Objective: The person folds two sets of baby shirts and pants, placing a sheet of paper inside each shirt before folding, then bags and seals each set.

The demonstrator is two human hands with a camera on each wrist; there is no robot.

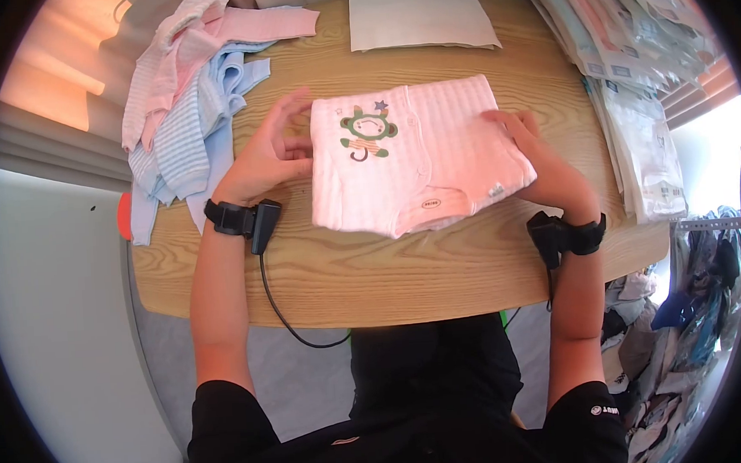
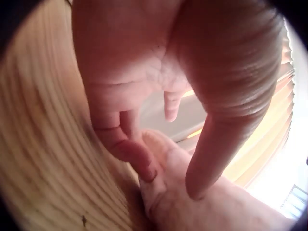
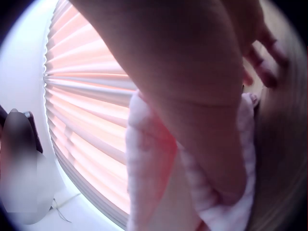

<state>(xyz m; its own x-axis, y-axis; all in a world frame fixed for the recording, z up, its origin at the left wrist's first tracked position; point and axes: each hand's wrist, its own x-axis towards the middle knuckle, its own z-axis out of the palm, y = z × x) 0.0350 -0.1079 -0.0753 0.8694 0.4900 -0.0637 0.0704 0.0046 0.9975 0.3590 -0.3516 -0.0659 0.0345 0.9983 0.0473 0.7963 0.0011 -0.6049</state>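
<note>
A folded pink striped baby top (image 1: pixel 459 156) lies before me, its neckline towards me, with a green monkey print and a small star on the left part. Its left edge is beside my left hand (image 1: pixel 270 149), whose spread fingers and thumb reach the cloth. In the left wrist view, the thumb and bent fingers of the left hand (image 2: pixel 144 72) stand apart, tips right at the pink cloth (image 2: pixel 216 207). My right hand (image 1: pixel 538 156) grips the right side of the top. The right wrist view shows a digit (image 3: pixel 221 178) of that hand between layers of pink cloth (image 3: pixel 149 159).
Pink and blue striped baby clothes (image 1: pixel 184 115) are heaped at the table's left. A white sheet (image 1: pixel 422 17) lies at the back. Clear bags of clothes (image 1: pixel 633 134) are stacked along the right edge. More bagged clothing (image 1: pixel 677 324) hangs below right. The wooden table's (image 1: pixel 374 290) front edge is near me.
</note>
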